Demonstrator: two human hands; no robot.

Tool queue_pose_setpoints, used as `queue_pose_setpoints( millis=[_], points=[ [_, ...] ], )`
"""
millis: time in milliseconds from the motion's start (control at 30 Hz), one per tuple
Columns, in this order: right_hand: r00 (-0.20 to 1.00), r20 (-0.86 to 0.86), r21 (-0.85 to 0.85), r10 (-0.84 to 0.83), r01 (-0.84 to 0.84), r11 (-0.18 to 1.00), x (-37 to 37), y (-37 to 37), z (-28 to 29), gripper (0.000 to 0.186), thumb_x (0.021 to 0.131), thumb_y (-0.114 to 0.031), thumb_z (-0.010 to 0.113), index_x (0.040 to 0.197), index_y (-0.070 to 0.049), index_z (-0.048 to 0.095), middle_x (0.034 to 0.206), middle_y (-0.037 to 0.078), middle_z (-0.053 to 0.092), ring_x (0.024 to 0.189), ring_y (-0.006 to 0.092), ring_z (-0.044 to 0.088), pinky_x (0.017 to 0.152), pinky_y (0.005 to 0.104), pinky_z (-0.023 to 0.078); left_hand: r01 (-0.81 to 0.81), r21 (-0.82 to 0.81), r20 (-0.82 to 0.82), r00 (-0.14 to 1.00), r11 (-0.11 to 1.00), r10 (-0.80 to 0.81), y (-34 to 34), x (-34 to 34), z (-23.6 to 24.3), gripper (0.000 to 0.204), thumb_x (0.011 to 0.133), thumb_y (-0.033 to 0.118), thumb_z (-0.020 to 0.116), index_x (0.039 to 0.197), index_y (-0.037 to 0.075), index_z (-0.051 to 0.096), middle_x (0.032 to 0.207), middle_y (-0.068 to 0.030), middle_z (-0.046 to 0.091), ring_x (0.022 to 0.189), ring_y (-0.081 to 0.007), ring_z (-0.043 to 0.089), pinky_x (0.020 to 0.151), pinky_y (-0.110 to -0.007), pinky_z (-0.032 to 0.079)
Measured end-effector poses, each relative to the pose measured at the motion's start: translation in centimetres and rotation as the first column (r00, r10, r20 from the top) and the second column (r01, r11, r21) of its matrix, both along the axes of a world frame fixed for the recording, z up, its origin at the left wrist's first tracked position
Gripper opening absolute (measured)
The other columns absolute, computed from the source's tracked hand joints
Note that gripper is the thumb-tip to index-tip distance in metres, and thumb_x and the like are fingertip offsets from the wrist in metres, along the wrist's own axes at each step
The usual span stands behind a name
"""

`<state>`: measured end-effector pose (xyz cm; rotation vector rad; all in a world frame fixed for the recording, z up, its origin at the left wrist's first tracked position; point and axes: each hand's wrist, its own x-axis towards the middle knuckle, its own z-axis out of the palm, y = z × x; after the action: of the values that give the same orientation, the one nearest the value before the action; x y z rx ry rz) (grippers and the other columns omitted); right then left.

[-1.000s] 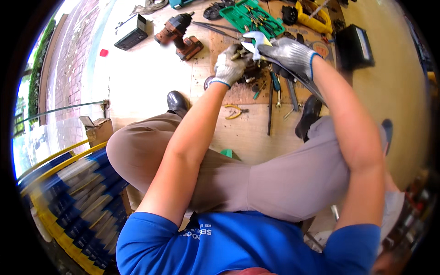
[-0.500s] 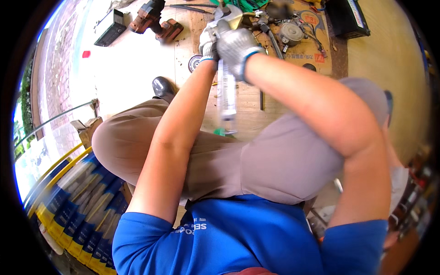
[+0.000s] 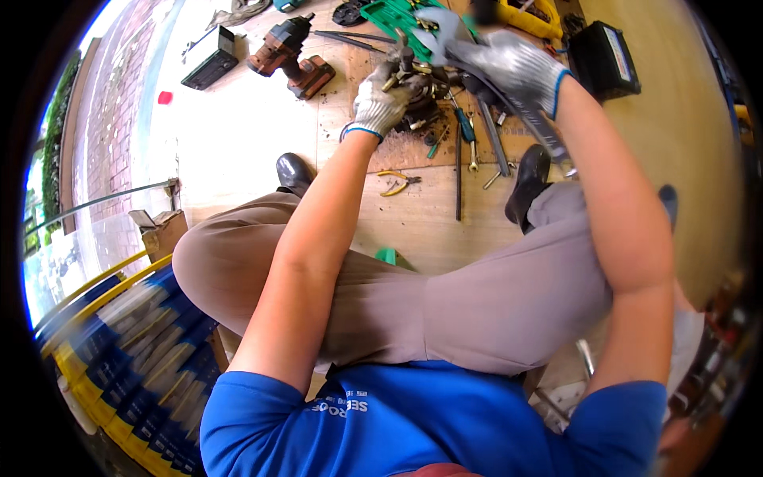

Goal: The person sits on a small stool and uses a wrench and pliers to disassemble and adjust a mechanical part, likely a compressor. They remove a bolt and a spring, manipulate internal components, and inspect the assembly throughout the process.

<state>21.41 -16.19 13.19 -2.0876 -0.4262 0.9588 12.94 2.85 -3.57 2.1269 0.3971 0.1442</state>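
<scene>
My gloved right hand (image 3: 517, 67) is closed round a large grey adjustable wrench (image 3: 542, 129). The jaw end points to the upper left, and the handle slants down to the right below the glove. To the left, my gloved left hand (image 3: 377, 105) grips a dark, greasy metal part (image 3: 421, 86) with a stubby fitting sticking up from it. The fingers hide some of this part, so its exact kind is unclear. The wrench jaw is held above and to the right of it, apart from it.
Beyond my left hand lies a cordless impact driver (image 3: 288, 56). Yellow-handled pliers (image 3: 393, 184), a screwdriver (image 3: 465, 125) and a black rod (image 3: 458, 176) lie nearer me. A green tool case (image 3: 383, 17), a yellow bin (image 3: 534, 22) and a black battery-like box (image 3: 602, 62) stand farther off.
My hands were close together at the wrench head, its handle toward me. Now my right hand has swung the wrench away to the right, while the left stays at the metal part.
</scene>
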Motion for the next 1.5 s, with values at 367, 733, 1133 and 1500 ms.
queue_pose_setpoints(
  millis=[367,733,1133,1500],
  points=[
    [0.989,-0.136,-0.151,0.050,-0.071,0.986,-0.1,0.8,0.5,0.040,0.094,-0.043,0.063,0.080,-0.005,0.061,0.059,0.004,0.059,0.043,0.0113,0.054,0.039,0.0253,0.044,0.005,-0.086,-0.078,0.997,0.996,-0.012,0.7,-0.9,3.2,0.053,0.079,0.046,0.079,0.118,0.013,0.066,0.106,-0.0118,0.073,0.098,-0.0258,0.070,0.086,-0.037,0.053],
    [0.975,-0.223,-0.118,0.019,-0.047,0.992,-0.3,1.3,-1.2,0.046,0.095,-0.054,0.059,0.087,-0.008,0.060,0.062,0.003,0.058,0.045,0.0102,0.050,0.040,0.0270,0.040,-0.043,-0.037,-0.091,0.995,0.998,0.040,0.0,-0.5,2.9,0.048,0.079,0.041,0.076,0.111,0.008,0.065,0.104,-0.0172,0.071,0.099,-0.0332,0.069,0.085,-0.041,0.053],
    [0.954,-0.216,-0.056,-0.209,0.201,0.978,-3.6,1.9,-4.7,0.061,0.091,-0.063,0.057,0.088,-0.003,0.062,0.065,0.008,0.058,0.052,0.0192,0.057,0.048,0.0354,0.047,-0.089,-0.059,0.062,0.994,0.994,0.092,-1.9,-0.4,1.0,0.037,0.082,0.026,0.075,0.111,0.007,0.062,0.098,-0.0185,0.071,0.094,-0.0326,0.070,0.079,-0.041,0.054],
    [0.519,-0.794,0.276,-0.317,0.772,0.573,-9.2,9.3,-4.0,0.033,0.101,-0.038,0.054,0.081,-0.011,0.058,0.064,0.000,0.054,0.055,0.0146,0.056,0.047,0.0317,0.042,-0.148,-0.135,-0.063,0.988,0.980,0.141,-0.4,0.0,-2.0,0.037,0.092,0.039,0.058,0.112,0.009,0.064,0.102,-0.0185,0.070,0.094,-0.0377,0.067,0.080,-0.045,0.053]
  ],
)
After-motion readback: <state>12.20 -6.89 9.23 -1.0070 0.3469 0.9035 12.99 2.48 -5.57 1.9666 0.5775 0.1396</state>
